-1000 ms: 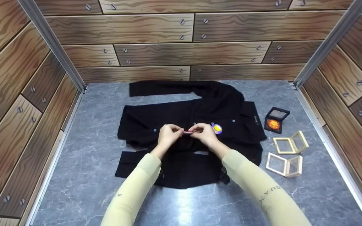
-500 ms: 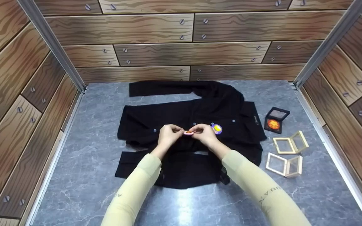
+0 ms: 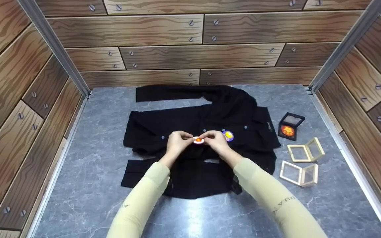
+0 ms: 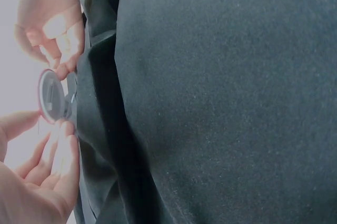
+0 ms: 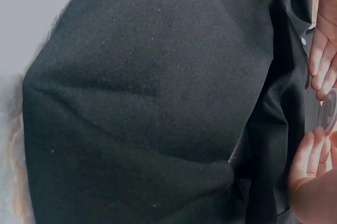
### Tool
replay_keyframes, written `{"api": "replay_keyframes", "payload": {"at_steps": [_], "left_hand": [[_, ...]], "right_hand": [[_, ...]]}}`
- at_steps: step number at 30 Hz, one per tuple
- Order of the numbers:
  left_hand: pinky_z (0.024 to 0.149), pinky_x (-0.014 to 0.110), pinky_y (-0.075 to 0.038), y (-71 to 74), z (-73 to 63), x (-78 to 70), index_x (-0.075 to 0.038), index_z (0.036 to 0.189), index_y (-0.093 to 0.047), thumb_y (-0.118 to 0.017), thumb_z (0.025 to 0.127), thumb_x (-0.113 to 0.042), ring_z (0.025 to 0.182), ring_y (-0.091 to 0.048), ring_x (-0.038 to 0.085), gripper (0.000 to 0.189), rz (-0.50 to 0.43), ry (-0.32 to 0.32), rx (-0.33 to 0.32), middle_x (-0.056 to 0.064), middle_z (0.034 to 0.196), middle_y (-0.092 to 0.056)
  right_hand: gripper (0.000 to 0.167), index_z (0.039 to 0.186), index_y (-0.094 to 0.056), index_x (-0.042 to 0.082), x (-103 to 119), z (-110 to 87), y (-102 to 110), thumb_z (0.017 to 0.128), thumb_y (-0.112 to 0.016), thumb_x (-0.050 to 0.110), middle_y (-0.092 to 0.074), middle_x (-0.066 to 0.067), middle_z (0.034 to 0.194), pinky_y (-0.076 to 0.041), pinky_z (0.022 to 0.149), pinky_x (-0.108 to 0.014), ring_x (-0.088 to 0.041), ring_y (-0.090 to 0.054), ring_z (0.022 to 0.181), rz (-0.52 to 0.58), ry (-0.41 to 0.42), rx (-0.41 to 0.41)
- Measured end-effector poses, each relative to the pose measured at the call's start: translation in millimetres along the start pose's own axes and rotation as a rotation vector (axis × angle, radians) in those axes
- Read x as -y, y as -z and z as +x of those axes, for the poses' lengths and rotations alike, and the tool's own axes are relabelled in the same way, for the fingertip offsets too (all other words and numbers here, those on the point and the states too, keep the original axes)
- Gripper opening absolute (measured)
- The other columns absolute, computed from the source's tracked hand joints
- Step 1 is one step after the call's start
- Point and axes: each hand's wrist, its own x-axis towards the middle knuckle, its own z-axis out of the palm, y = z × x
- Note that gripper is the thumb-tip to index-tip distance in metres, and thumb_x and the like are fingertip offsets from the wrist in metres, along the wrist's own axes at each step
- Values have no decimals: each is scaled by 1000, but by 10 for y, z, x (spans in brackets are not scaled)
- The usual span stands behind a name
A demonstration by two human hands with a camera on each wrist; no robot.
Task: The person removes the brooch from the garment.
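In the head view a round badge [image 3: 198,140] with a white rim and a red-orange middle is pinched between both hands over a black shirt [image 3: 167,122]. My left hand [image 3: 178,142] holds its left edge by thumb and fingertips. The opposite edge is pinched by my right hand [image 3: 215,140]. From the left wrist view, the back of the badge [image 4: 51,96] shows as a pale disc with a clasp-like strip. Just right of the right hand, a purple and yellow round badge [image 3: 228,136] lies on the shirt.
To the right stand an opened black case [image 3: 298,118] holding an orange round badge [image 3: 287,131], and two opened pale frames, one yellowish [image 3: 298,153] and one lighter [image 3: 291,172]. Wood-patterned walls [image 3: 157,31] enclose the grey marbled surface [image 3: 98,132].
The badge has turned from edge-on, a thin red line, to show its white-rimmed orange face upward. Both hands stay in nearly the same place.
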Motion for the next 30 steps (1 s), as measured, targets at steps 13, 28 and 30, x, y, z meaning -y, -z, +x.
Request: {"api": "replay_keyframes", "payload": {"at_steps": [13, 28, 30], "left_hand": [[82, 37, -66, -19, -8, -2, 4, 96, -83, -86, 84, -8, 92, -82, 33, 16, -23, -11, -4, 20, 94, -82], [80, 32, -65, -11, -18, 40, 2, 94, -84, -84, 81, -2, 90, -82, 30, 14, -15, -28, 7, 17, 92, -83], [75, 27, -64, -10, -19, 42, 1, 94, -84, -83, 81, -2, 87, -82, 28, 13, -13, -14, 2, 15, 91, -83]], "right_hand": [[19, 104, -75, -16, -74, 39, 8, 88, -74, -7, -81, -10, 90, -53, 69, -12, 2, -64, 71, -38, 6, -27], [28, 108, -73, -18, -108, 48, -3, 84, -81, -6, -77, -4, 81, -51, 67, -10, 4, -61, 67, -27, 2, -73], [29, 109, -73, -18, -110, 46, -11, 84, -81, -6, -77, -3, 81, -52, 67, -10, 4, -62, 68, -18, -7, -77]]}}
